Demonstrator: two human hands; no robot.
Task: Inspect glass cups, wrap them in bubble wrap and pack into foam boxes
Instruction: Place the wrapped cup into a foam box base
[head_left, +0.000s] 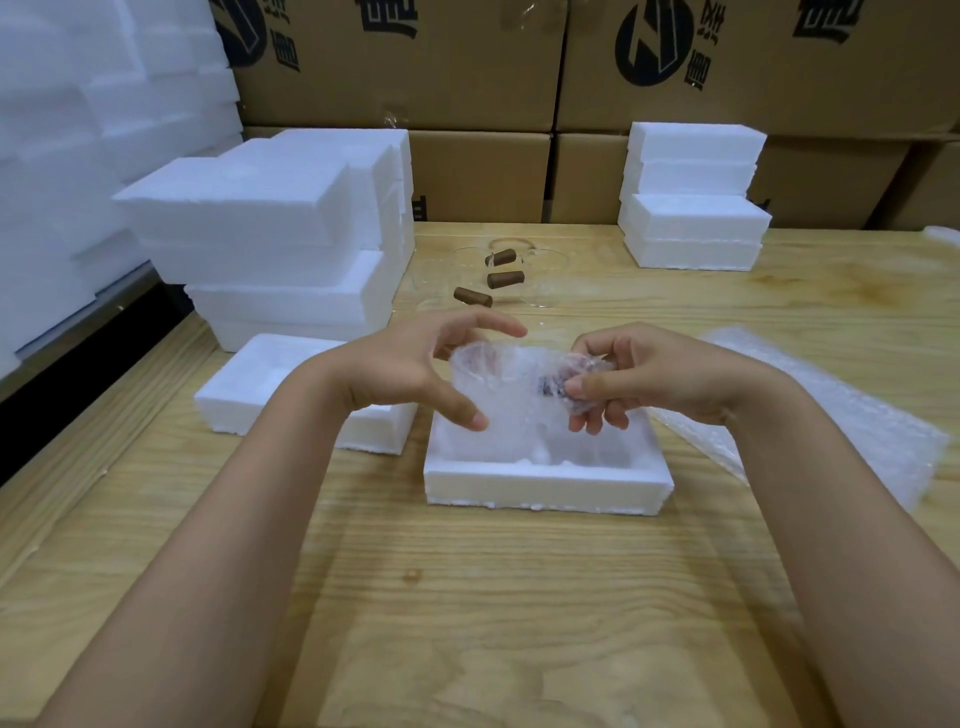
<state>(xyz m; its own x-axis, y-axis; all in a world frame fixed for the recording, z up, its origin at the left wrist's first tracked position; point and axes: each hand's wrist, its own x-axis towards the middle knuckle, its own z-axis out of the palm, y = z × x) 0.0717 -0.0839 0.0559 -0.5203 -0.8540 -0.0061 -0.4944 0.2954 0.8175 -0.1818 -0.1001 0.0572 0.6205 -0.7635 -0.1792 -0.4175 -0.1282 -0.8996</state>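
A glass cup wrapped in bubble wrap (511, 395) hangs just above an open white foam box (545, 483) at the table's centre. My left hand (410, 369) cups the wrap's left side, thumb on the front and fingers curved over the rim. On the right, my right hand (628, 379) pinches the bunched wrap over the cup's brown handle. Further back stand three bare glass cups with brown handles (501, 280). A loose sheet of bubble wrap (831, 410) lies to the right.
A foam lid or tray (260, 384) lies left of the open box. Foam boxes are stacked at back left (270, 228) and back right (693, 197). Cardboard cartons (467, 67) wall off the far edge of the wooden table (467, 597).
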